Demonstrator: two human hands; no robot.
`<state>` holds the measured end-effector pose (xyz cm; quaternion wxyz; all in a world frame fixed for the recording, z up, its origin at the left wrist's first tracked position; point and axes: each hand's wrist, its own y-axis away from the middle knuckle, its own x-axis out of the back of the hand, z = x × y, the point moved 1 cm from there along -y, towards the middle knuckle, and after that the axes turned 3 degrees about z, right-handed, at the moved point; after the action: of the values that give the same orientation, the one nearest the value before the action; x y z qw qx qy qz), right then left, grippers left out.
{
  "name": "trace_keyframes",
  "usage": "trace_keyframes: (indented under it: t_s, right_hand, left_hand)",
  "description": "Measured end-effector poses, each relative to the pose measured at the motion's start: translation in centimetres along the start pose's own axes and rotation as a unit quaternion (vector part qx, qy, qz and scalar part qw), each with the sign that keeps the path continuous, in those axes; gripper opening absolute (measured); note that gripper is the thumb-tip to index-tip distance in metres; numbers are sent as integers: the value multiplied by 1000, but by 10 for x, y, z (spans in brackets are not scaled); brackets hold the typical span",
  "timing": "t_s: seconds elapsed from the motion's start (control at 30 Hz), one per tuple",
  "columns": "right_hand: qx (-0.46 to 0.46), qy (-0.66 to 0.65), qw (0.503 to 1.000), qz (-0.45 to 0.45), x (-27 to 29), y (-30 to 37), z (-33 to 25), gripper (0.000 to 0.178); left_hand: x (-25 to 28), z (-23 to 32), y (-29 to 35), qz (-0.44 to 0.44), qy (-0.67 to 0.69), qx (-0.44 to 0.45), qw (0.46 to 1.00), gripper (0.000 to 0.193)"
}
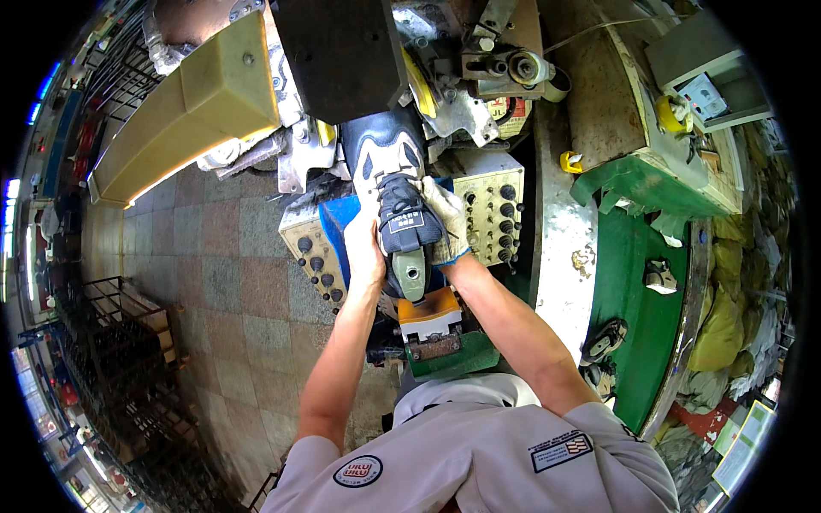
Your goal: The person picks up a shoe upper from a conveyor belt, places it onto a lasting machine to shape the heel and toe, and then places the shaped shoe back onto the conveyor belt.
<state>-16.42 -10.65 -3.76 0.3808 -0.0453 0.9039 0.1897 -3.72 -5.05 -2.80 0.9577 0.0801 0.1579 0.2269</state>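
Note:
A black and white sports shoe (395,158) sits in the machine, toe pointing away from me. Its toe end lies beneath a dark metal block (340,60). A green shoe last (411,272) with a round hole sticks out of its heel opening. My left hand (366,244), bare, is closed against the shoe's left side. On the other side my right hand (446,221), in a pale work glove with a blue cuff, grips the shoe near the tongue. An orange and white padded block (430,315) stands just below the heel. Some of my fingers are hidden by the shoe.
Panels of black knobs (505,209) flank the shoe on both sides. A yellow guard (197,111) juts out at upper left. To the right runs a green conveyor (637,316) carrying several shoes, one being a dark shoe (605,340). Dark racks (120,342) stand at far left.

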Motion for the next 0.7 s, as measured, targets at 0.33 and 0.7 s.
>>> trace_keyframes:
  t_s: [0.33,0.7]
  right_hand:
    - [65,234,970,21,-8,-4,-31,32]
    - [-24,64,997,-25,94,36,-63,69]
  left_hand:
    - [-1,-34,-7,-34,-171,-208,962,35]
    - [66,-51,60,158,-163,-31,973,41]
